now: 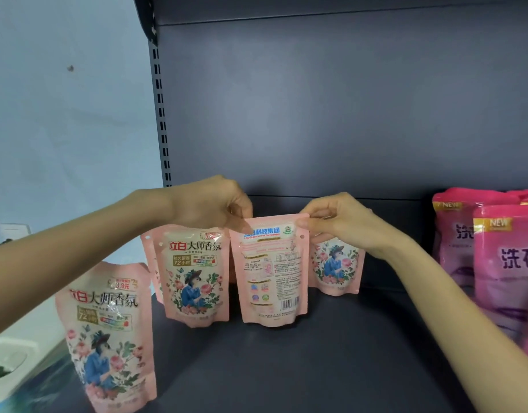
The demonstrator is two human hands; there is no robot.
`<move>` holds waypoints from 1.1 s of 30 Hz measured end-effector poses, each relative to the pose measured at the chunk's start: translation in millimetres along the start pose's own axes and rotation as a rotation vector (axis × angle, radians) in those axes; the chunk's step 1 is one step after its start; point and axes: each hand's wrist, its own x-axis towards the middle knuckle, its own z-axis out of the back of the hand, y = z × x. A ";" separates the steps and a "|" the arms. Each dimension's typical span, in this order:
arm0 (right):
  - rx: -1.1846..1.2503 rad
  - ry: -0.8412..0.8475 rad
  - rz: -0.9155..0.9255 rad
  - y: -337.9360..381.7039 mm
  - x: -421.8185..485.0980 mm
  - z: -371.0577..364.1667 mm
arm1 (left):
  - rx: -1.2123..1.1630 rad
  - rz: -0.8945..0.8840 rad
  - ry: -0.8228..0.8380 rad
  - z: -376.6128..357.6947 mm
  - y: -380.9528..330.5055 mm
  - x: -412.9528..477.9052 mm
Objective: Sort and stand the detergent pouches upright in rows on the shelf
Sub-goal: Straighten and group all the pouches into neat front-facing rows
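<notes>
Reaches in from the lower left with a bare forearm, left hand (209,204) knuckles up above the shelf (331,359). Reaches in from the lower right with the other arm, right hand (340,225) at much the same height, wrist bent slightly down.

Pinches with the left fingers (242,224) the upper left corner of the held pouch (270,269). Pinches with the right fingers (309,223) its upper right corner. Both sets of fingers clenched on the top seal, the rest curled in.

Holds this pale pink pouch upright near the shelf's middle, printed back and barcode toward the camera. Base on or just above the shelf floor: cannot tell which.

On the same shelf:
- Just left of the held pouch, second pink pouch (192,272), upright, front outward, with a third pink pouch (149,263) partly hidden behind it.
- Behind the right wrist, rear pink pouch (336,263), upright, further back.
- At the front left edge, nearest pink pouch (107,329), upright, front outward.
- At far right, magenta pouches (507,263), upright, one behind another, well apart from the held pouch.
</notes>
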 end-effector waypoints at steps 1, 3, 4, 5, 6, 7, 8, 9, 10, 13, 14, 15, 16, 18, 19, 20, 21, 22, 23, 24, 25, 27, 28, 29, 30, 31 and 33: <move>0.048 -0.022 -0.003 -3.3 0.9 -0.5 | -0.038 0.002 0.021 -0.4 -1.5 2.1; 0.145 -0.044 -0.023 -11.2 3.0 -1.7 | -0.165 0.003 0.076 -2.1 -5.8 5.5; 0.182 -0.047 -0.036 -15.4 3.7 -2.4 | -0.250 0.012 0.095 -3.4 -7.4 7.1; 0.208 -0.047 -0.046 -19.3 4.4 -3.0 | -0.314 0.017 0.090 -5.3 -7.8 9.1; 0.228 -0.043 -0.052 -22.6 5.0 -3.2 | -0.338 0.009 0.059 -7.4 -7.2 11.3; 0.248 -0.036 -0.056 -24.9 5.3 -3.2 | -0.299 -0.017 -0.006 -9.5 -6.4 13.4; 0.274 -0.029 -0.059 -26.6 5.5 -2.9 | -0.207 -0.063 -0.083 -11.7 -5.8 15.1; 0.307 -0.023 -0.061 -27.8 5.4 -2.7 | -0.097 -0.122 -0.146 -14.1 -5.7 16.7; 0.339 -0.016 -0.063 -29.0 5.5 -2.7 | -0.009 -0.180 -0.187 -16.9 -7.6 17.1; 0.387 0.019 -0.060 -32.8 6.5 -4.6 | 0.151 -0.278 -0.186 -25.2 -17.8 18.8; 0.397 0.033 -0.056 -34.3 7.1 -5.7 | 0.207 -0.293 -0.166 -27.5 -21.7 19.7; 0.410 0.044 -0.055 -35.7 7.7 -6.9 | 0.253 -0.299 -0.148 -29.2 -24.2 21.2; 0.425 0.050 -0.058 -36.9 8.4 -7.8 | 0.289 -0.299 -0.138 -30.0 -26.0 22.9; 0.443 0.053 -0.079 -38.6 9.3 -8.6 | 0.361 -0.289 -0.134 -30.0 -28.2 26.1; 0.430 0.055 -0.088 -39.2 9.5 -8.4 | 0.387 -0.286 -0.136 -29.3 -28.9 27.9; 0.401 0.058 -0.096 -40.2 9.8 -7.9 | 0.403 -0.284 -0.137 -28.8 -29.4 29.4; 0.367 0.062 -0.103 -40.7 9.6 -7.4 | 0.409 -0.282 -0.138 -28.2 -30.4 30.6; 0.331 0.069 -0.106 -40.4 9.1 -6.9 | 0.409 -0.282 -0.140 -27.7 -31.5 31.4; 0.296 0.073 -0.108 -39.8 8.6 -6.4 | 0.411 -0.283 -0.144 -27.3 -32.7 32.6; 0.263 0.074 -0.110 -38.7 7.9 -5.4 | 0.420 -0.278 -0.143 -27.2 -34.1 33.6; 0.235 0.070 -0.114 -37.5 7.2 -4.1 | 0.432 -0.263 -0.134 -26.9 -35.6 35.0; 0.179 0.053 -0.126 -35.4 6.5 0.1 | 0.444 -0.209 -0.093 -26.0 -38.4 37.8; 0.153 0.045 -0.132 -34.3 5.8 2.7 | 0.444 -0.178 -0.071 -25.4 -40.0 39.5; 0.135 0.040 -0.136 -32.3 4.4 5.4 | 0.444 -0.149 -0.055 -25.2 -41.6 41.3; 0.121 0.039 -0.139 -29.8 2.8 8.3 | 0.446 -0.128 -0.045 -25.4 -43.5 43.6; 0.113 0.039 -0.140 -26.6 1.1 10.7 | 0.447 -0.114 -0.042 -26.4 -45.2 45.5; 0.129 0.043 -0.148 -20.9 -1.6 17.0 | 0.455 -0.102 -0.054 -28.8 -49.9 50.5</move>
